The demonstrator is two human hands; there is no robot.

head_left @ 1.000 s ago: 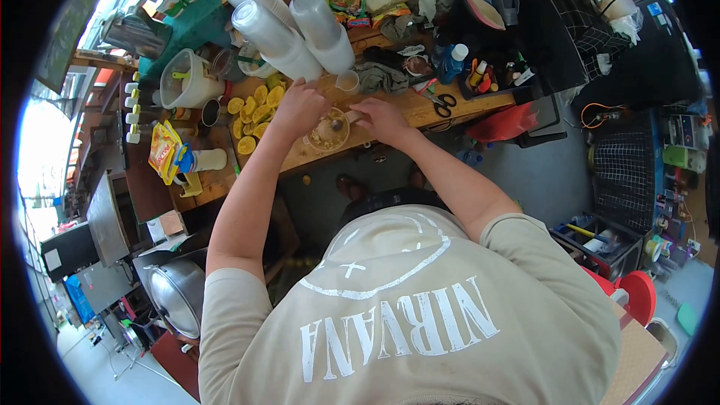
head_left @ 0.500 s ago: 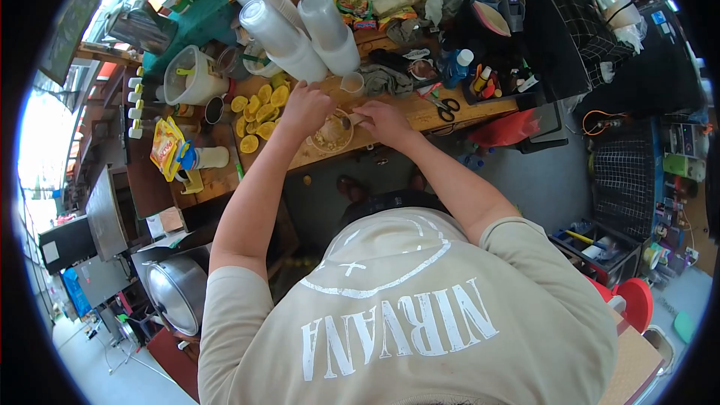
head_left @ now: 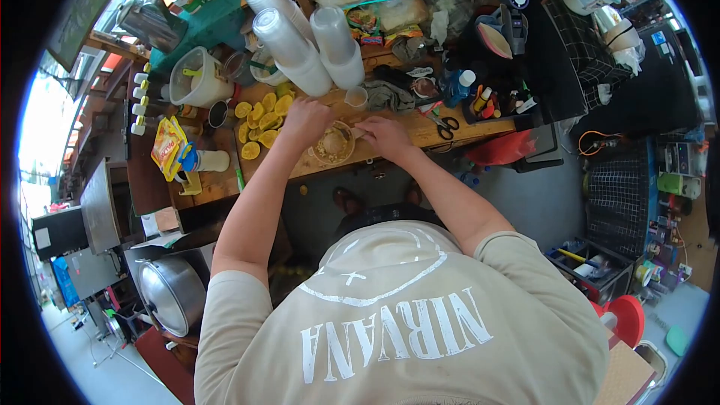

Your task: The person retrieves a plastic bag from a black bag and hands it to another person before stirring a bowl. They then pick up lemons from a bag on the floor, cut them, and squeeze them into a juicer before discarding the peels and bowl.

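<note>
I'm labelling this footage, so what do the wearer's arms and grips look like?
The left arm and right arm are bare below short, loose, beige T-shirt sleeves. The left grip and right grip are ungloved; no watch or cable shows.

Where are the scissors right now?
In the head view, the scissors lie near the front edge of the wooden counter, to the right of the person's right hand, with the blue bottle just beyond them.

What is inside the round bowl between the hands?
The bowl holds pale bits around a rounded tan lump; whatever lies beneath them is covered.
</note>
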